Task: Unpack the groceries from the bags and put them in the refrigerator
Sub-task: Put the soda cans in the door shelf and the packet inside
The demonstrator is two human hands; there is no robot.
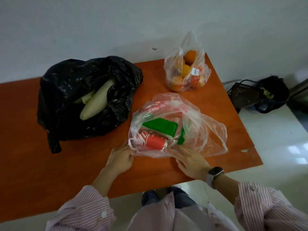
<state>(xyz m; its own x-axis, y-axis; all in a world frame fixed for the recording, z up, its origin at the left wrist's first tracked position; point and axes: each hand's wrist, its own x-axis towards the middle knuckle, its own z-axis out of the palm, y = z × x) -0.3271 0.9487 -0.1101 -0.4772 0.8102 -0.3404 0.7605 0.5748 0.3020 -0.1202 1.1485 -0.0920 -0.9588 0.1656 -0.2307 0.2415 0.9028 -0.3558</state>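
Between the hands lies a clear bag (176, 127), slumped open on the counter (66, 172) near its front edge. The left hand (120, 158) pinches the bag's near-left rim and handle loop between fingers and thumb. The right hand (191, 161) lies flatter, fingers spread loosely on the film at the near-right rim; whether it actually grips the plastic cannot be told. Inside, just beyond the fingertips, a red can (152, 140) lies on its side, with a green pack (160, 128) behind it and a smaller green piece (181, 137) to its right.

The main risk is probably the can. Lying on its side on slick film, it could roll toward the front edge if the rim is pulled down or the bag lifted unevenly, and drop to the floor. The thin film may also tear or slide if tugged hard.

Beyond the left hand a black bag (75, 97) holds a pale radish (96, 100); beyond the right hand a bag of oranges (186, 70) stands upright and could topple if jostled. No refrigerator is in view.
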